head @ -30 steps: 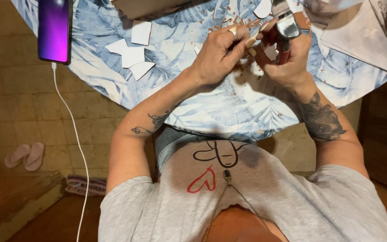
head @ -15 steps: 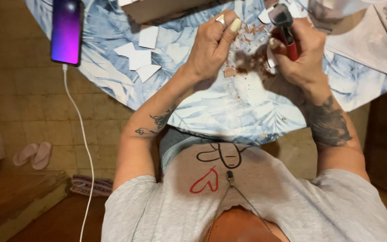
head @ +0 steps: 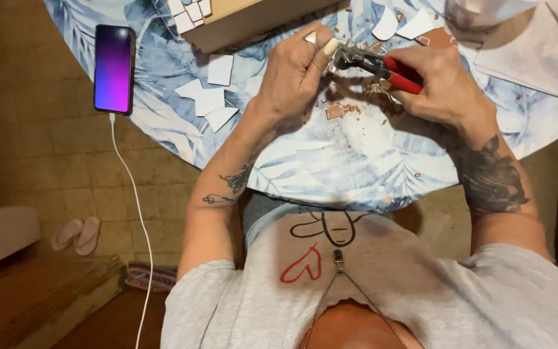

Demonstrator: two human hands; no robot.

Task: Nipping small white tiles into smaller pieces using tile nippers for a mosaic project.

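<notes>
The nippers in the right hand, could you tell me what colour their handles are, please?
Red handles on the nippers, gripped by the right hand; clearest in the head view.

Right hand (head: 444, 87) grips red-handled nippers (head: 376, 64) against a small piece pinched by left hand (head: 292, 74).

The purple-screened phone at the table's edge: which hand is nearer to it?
Left. The left hand is on the phone's side, white tile pieces between them; the right hand, holding red-handled nippers, is farther.

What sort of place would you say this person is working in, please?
Probably a home craft table used for mosaic work: red-handled nippers in the right hand, white tile pieces on a leaf-print tablecloth, slippers on the floor.
</notes>
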